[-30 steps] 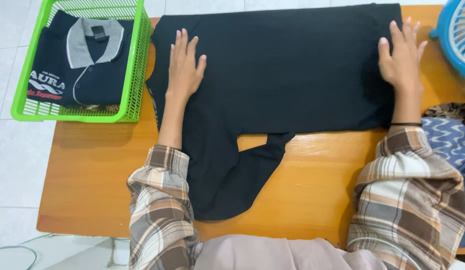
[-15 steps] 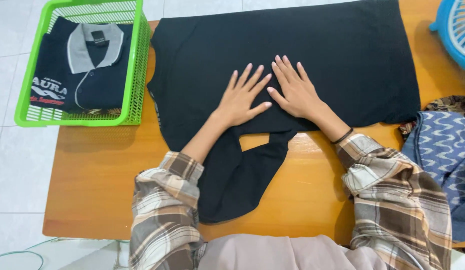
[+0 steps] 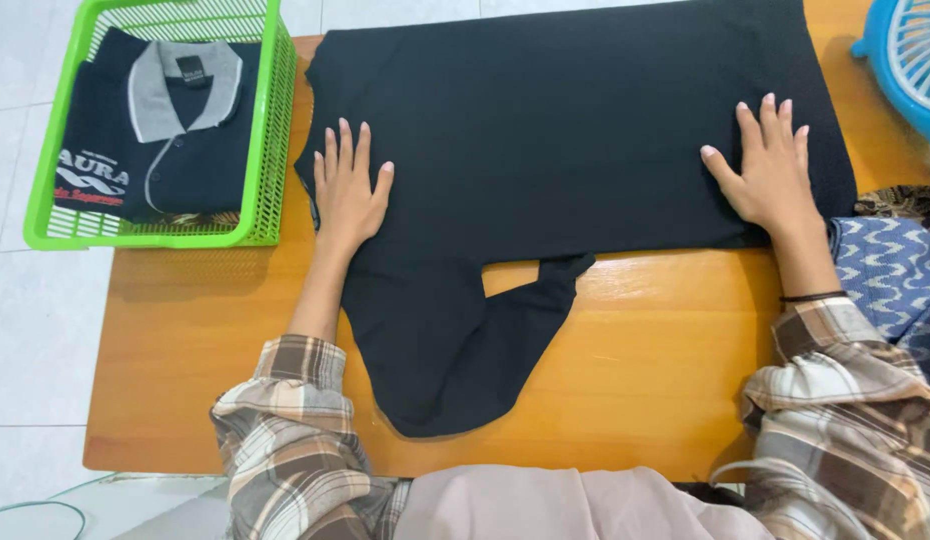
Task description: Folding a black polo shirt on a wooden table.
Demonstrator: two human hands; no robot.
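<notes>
Nearest, at six o'clock, the plaid sleeves (image 3: 285,440) reach up over the wooden tabletop (image 3: 185,350), where a loose sleeve of the black garment (image 3: 545,140) trails down towards the person. Further out, the garment lies spread flat, its long axis running from nine o'clock to three o'clock across the tabletop. The left hand (image 3: 347,195) rests palm-down on its nine o'clock end, fingers (image 3: 345,145) straight and slightly spread, gripping nothing. The right hand (image 3: 770,175) lies likewise flat on the three o'clock end, fingers pointing to twelve, holding nothing. Both hands are on the cloth, well apart. At three o'clock sits a blue patterned cloth (image 3: 890,275). Farthest, at ten o'clock, a green basket (image 3: 270,120) holds a folded dark polo shirt (image 3: 185,150); at two o'clock a blue basket (image 3: 910,55) shows partly.
</notes>
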